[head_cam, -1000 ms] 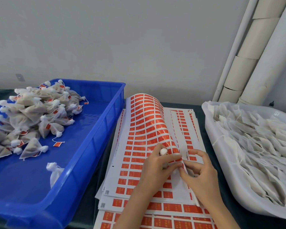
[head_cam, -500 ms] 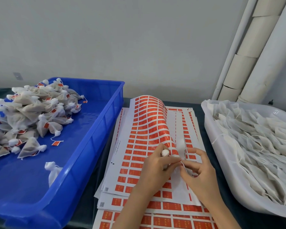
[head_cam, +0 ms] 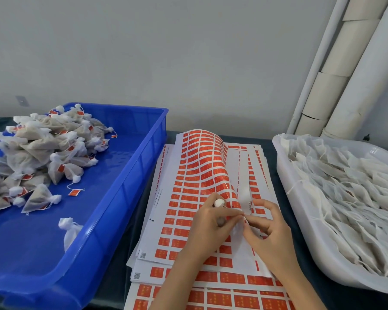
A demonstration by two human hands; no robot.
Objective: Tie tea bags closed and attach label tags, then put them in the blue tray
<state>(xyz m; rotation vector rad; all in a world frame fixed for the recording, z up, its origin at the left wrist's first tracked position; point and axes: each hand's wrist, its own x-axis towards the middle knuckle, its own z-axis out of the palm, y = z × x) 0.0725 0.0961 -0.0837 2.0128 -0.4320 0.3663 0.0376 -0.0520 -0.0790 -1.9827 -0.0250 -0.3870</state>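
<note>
Behind the tabletop (head_cam: 112,285) stands a plain wall (head_cam: 166,52), painted pale grey-white, without windows or pictures. Low on its left part sits a small grey wall plate (head_cam: 22,100). At the right side a thin white pipe (head_cam: 318,63) goes up along the wall. Just beside it is a cream-coloured tube (head_cam: 332,90) made of several stacked segments, and next to that a thick white pipe (head_cam: 372,74). The tabletop is covered with a dark, blue-green material. The light is soft and even, and a faint shadow lies on the wall just above the tabletop's far edge.
</note>
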